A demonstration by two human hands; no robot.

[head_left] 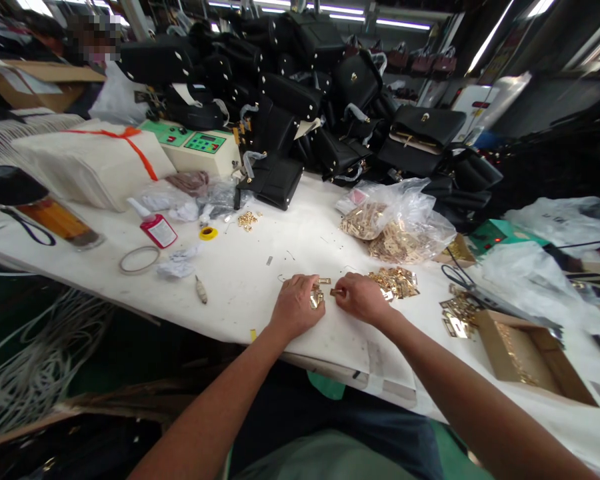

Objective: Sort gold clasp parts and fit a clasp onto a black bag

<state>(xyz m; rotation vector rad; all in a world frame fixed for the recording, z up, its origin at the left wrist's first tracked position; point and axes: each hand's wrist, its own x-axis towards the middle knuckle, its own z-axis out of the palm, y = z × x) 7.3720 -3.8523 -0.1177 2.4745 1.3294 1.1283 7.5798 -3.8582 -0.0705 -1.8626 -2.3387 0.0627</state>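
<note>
My left hand [299, 305] rests on the white tabletop [240, 273], its fingers curled round some gold metal pieces [317, 297]. Just to its right, my right hand [360, 297] pinches a small gold plate [336, 292] between thumb and fingers. A flat gold piece [325, 281] lies between and slightly beyond the two hands. Beside my right hand spreads a pile of shiny gold hardware [397, 281]. Past that pile sit clear plastic bags [400, 230] filled with more gold pieces.
Black handbags [290, 100] are heaped at the back. A cardboard box [535, 353] and scissors [457, 277] lie right. Towards the left are a red bottle [159, 231], yellow tape roll [208, 233], clear ring [139, 260], awl-like tool [201, 290] and drink bottle [40, 207].
</note>
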